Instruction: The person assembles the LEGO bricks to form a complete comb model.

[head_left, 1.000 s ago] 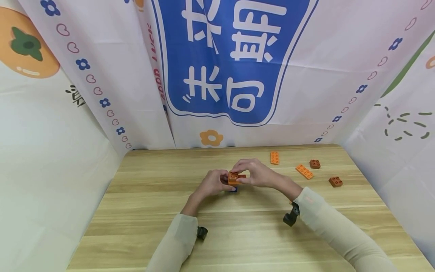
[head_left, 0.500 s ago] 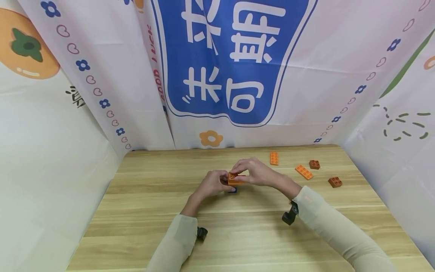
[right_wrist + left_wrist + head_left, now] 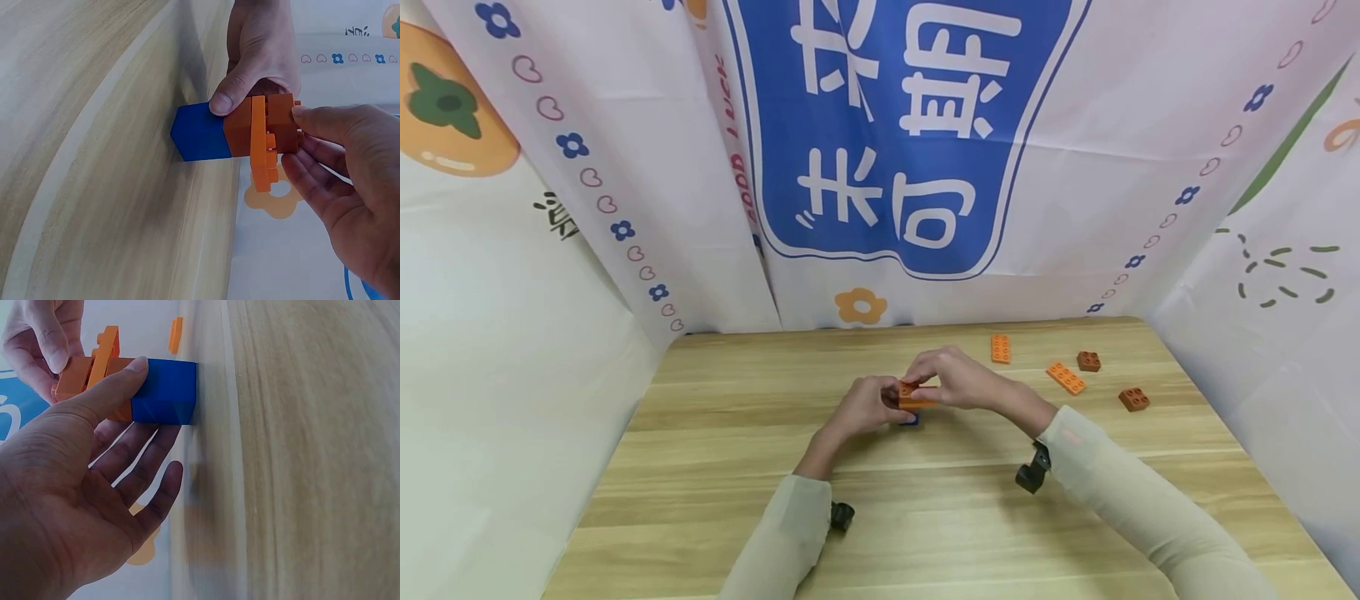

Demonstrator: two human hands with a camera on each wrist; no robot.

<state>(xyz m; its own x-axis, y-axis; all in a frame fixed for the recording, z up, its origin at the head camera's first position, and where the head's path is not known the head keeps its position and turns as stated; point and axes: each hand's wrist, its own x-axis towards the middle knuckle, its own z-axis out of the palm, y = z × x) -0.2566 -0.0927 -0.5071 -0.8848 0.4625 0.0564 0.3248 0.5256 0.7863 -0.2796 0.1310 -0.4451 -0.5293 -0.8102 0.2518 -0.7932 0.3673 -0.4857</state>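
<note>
A small stack of toy building bricks stands on the table between both hands. At its base is a blue block (image 3: 165,392), with a brown brick (image 3: 237,133) above it. An orange plate brick (image 3: 259,144) lies over that and sticks out to one side, showing studs. A second brown brick (image 3: 282,125) tops the stack; whether it sits fully down on the plate I cannot tell. My left hand (image 3: 865,406) holds the lower part, its thumb where blue meets brown. My right hand (image 3: 958,379) pinches the top brown brick between thumb and fingers.
To the right on the wooden table (image 3: 737,517) lie two loose orange plate bricks (image 3: 1001,348) (image 3: 1066,378) and two loose brown bricks (image 3: 1088,361) (image 3: 1134,399). Printed cloth (image 3: 1060,250) encloses the back and sides.
My right thumb has shifted left across the top brown brick, covering more of it. My left hand keeps its hold on the stack. The head view has turned slightly.
</note>
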